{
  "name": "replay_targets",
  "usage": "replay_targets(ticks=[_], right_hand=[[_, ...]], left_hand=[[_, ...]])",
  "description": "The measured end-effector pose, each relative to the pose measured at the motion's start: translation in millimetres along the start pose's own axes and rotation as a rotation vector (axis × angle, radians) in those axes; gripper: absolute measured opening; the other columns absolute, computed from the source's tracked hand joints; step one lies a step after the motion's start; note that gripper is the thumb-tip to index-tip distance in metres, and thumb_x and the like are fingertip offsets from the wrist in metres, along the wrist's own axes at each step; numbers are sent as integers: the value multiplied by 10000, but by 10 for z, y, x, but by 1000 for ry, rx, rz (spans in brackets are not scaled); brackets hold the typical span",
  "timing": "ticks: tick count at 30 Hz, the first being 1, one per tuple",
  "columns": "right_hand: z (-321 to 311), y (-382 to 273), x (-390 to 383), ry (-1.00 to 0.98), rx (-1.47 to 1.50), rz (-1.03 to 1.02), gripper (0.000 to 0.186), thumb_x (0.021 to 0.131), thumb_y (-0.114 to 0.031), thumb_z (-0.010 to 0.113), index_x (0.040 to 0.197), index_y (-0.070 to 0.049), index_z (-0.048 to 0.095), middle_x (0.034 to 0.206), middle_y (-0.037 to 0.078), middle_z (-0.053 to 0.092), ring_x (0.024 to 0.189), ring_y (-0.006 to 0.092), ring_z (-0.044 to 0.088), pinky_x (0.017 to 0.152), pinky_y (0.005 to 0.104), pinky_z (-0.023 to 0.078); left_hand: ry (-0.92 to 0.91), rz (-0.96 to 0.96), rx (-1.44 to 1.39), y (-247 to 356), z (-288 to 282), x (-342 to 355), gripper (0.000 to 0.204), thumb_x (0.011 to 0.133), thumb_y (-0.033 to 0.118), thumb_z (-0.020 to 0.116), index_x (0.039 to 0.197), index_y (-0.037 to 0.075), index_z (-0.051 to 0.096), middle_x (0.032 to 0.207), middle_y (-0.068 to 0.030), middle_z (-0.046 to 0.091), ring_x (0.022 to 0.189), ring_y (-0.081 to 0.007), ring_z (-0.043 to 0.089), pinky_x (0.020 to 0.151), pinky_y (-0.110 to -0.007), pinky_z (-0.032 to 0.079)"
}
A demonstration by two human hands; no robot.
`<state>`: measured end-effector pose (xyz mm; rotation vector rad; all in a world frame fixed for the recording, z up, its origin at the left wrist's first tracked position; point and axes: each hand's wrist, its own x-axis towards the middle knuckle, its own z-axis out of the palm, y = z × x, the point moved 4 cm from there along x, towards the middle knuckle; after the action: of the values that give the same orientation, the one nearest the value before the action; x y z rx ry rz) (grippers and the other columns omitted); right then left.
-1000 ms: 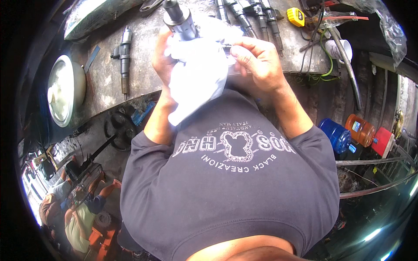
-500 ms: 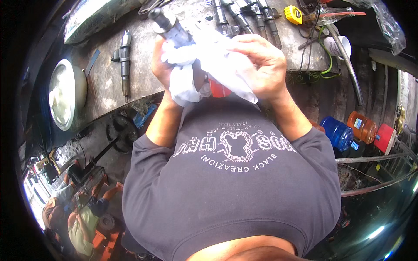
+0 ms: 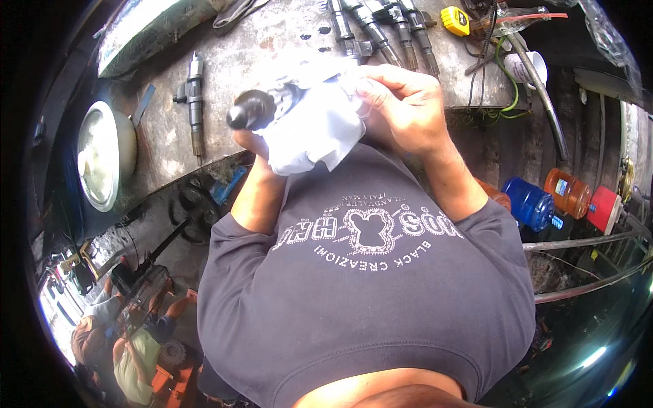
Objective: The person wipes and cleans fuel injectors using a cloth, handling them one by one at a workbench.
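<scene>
A dark metal fuel injector with a rounded black end is held just above the near edge of the stained grey workbench, wrapped in a crumpled white cloth. Only its black tip and a short grey stretch show; the rest is buried in the cloth. The left hand grips it from below, mostly hidden under the cloth. The right hand is closed over the cloth's right side, fingers curled and pressing it against the part.

The bench edge runs diagonally under the hands, and bare bench top lies between them and the far parts. Left of the hands a single grey injector lies alone; further left sits a round metal bowl. At the far edge a row of dark injectors lies side by side, with a yellow tape measure to their right.

Low on the right stand a blue plastic jug, an orange bottle with a pale label and a red container.
</scene>
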<state>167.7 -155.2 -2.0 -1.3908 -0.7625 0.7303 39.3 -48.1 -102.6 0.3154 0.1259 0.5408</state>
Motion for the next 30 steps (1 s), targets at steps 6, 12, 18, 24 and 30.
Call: replay_targets(ticks=[6, 12, 18, 24, 30], right_hand=[[18, 2, -7, -74, 33, 99, 150, 848, -118, 629, 930, 4, 658, 710, 17, 633, 602, 47, 565, 476, 183, 446], [21, 30, 51, -153, -66, -25, 112, 815, -61, 636, 898, 9, 659, 666, 41, 634, 574, 85, 588, 481, 209, 453], [38, -199, 108, -117, -500, -591, 190, 720, 21, 641, 908, 3, 657, 716, 132, 635, 587, 210, 621, 529, 269, 490], [40, -295, 165, -130, -705, -706, 187, 739, -16, 643, 926, -7, 644, 704, 113, 620, 599, 248, 617, 554, 305, 504], [70, -110, 232, -31, -571, -479, 81, 803, -87, 608, 804, -8, 631, 637, 130, 583, 567, 273, 583, 506, 318, 455]], left_hand=[[-71, -188, 210, -91, -35, 4, 566, 813, 436, 511, 1187, 13, 463, 1122, -146, 531, 1028, -239, 534, 883, -373, 436], [25, 355, 989, 211, 208, 62, 443, 808, 305, 581, 1124, 5, 502, 1064, -133, 554, 963, -216, 567, 820, -341, 466], [-64, 653, 1377, 392, 523, 123, 377, 808, 218, 631, 1095, -5, 530, 1039, -120, 574, 935, -201, 588, 803, -323, 480], [-128, 290, 877, 341, 298, 167, 363, 912, 222, 485, 1176, -22, 438, 1133, -137, 540, 995, -219, 558, 864, -320, 458], [-68, 985, 1437, 426, 715, 203, 281, 854, 222, 562, 1026, 0, 546, 945, -89, 591, 871, -172, 579, 783, -313, 478]])
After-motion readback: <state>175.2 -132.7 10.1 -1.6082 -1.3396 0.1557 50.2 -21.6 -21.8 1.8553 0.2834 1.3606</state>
